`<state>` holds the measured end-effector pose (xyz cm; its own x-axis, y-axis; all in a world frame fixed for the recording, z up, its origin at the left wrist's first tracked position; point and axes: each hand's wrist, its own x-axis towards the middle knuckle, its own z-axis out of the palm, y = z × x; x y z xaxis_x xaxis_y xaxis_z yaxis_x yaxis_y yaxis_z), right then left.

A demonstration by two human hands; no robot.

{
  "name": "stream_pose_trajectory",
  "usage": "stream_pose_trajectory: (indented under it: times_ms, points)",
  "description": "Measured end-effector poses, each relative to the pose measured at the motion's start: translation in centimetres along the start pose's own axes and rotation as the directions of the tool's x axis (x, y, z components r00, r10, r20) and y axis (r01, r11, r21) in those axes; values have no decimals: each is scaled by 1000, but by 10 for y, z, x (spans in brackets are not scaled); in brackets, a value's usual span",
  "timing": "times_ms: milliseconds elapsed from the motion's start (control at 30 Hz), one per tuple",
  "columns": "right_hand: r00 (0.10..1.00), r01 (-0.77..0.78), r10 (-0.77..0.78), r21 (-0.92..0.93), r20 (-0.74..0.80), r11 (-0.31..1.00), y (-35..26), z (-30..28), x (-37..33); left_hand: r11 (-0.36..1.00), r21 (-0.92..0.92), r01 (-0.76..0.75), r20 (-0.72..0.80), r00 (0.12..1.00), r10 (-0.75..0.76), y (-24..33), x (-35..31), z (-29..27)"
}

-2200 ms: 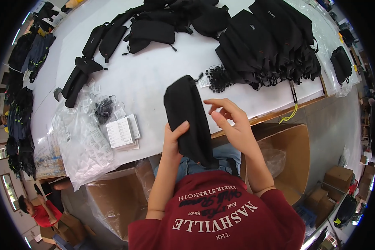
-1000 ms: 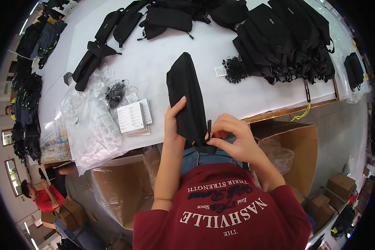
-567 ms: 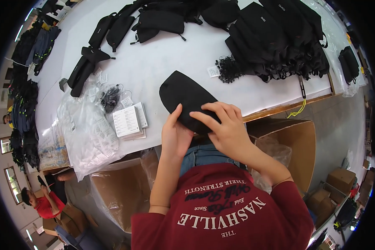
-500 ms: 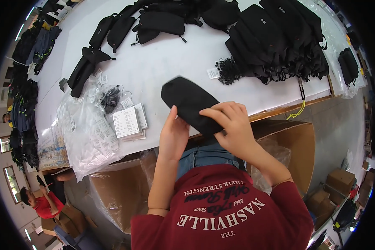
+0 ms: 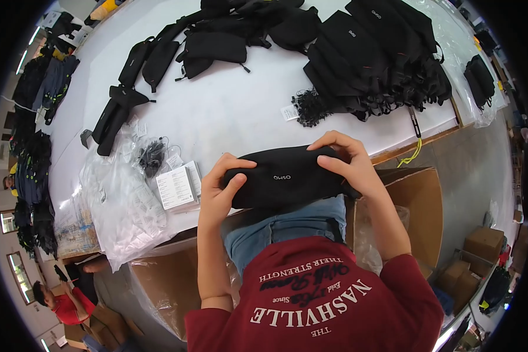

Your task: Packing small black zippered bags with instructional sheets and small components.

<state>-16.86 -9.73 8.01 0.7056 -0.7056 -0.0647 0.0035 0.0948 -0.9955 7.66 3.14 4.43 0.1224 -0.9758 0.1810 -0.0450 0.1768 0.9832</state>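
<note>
Presently, one black pouch (image 5: 290, 176) held at both ends

It is above the person's lap (image 5: 281, 226), marked side visible. At its left end, the left hand (image 5: 219, 186) is partly closed around it; at its right end, the right hand (image 5: 347, 161) grips with thumb and fingers. Handling of this pouch seems unfinished. Beyond it, other black pouches (image 5: 216, 48) lie on the tabletop (image 5: 211, 111); which are finished, I cannot tell. Left of it are white cards (image 5: 176, 189).

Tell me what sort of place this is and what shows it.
Most likely a workshop or packing room for goods: many similar black pouches lie across a broad white table, and large cardboard boxes stand by its near edge.
</note>
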Motion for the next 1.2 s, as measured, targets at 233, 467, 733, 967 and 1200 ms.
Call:
stream_pose_trajectory:
  times_ms: [233, 467, 733, 967, 1200]
  points:
    - [986, -155, 157, 31, -59, 987, -8, -29, -9, 999, -17, 50, -164, 985, -53, 17, 12, 31]
    - [981, -188, 178, -135, -79, 973, -20, -60, -30, 968, 249, 20, 255, 963, -85, 25, 23, 27]
    - [664, 33, -230, -279, -711, 960, -52, -167, -95, 889, 421, 178, -142, 981, -129, 5, 14, 2]
    - [361, 45, -461, -479, -811, 877, -71, -280, -77, 521, 770, 368, -493, 862, 120, -41, -46, -100]
    - [429, 434, -285, -81, -857, 897, -64, -307, -75, 459, 688, 561, -681, 717, 145, -65, -84, -138]
